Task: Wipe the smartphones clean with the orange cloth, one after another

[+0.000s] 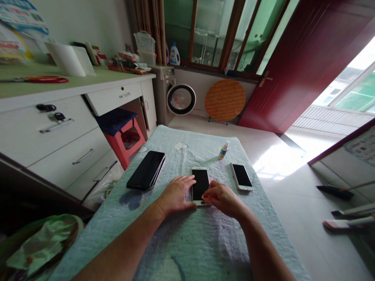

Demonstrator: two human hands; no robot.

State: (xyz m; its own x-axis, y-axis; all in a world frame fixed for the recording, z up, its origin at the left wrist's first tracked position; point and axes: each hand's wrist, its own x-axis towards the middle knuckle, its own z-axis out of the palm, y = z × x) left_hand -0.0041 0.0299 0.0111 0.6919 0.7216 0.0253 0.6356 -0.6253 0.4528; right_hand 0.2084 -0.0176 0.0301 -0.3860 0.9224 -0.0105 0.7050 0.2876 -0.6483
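Note:
A white smartphone (pixel 200 182) with a dark screen lies face up on the cloth-covered table in front of me. Along its left edge, the fingers of my left hand (pixel 175 195) press on it, while the thumb rests at its lower left corner, gripping it in place. My right hand (pixel 224 198) is closed and bears on the lower right of the screen. A small bit of orange cloth (pixel 206 198) shows under its fingertips; the rest is hidden by the hand.
Several stacked dark phones (pixel 147 169) lie at left. Another white phone (pixel 242 176) lies to the right, with a small spray bottle (pixel 223 150) behind it. A pink stool (pixel 123 136) stands beyond the table's left side, and a waste bin (pixel 77 228) at front left.

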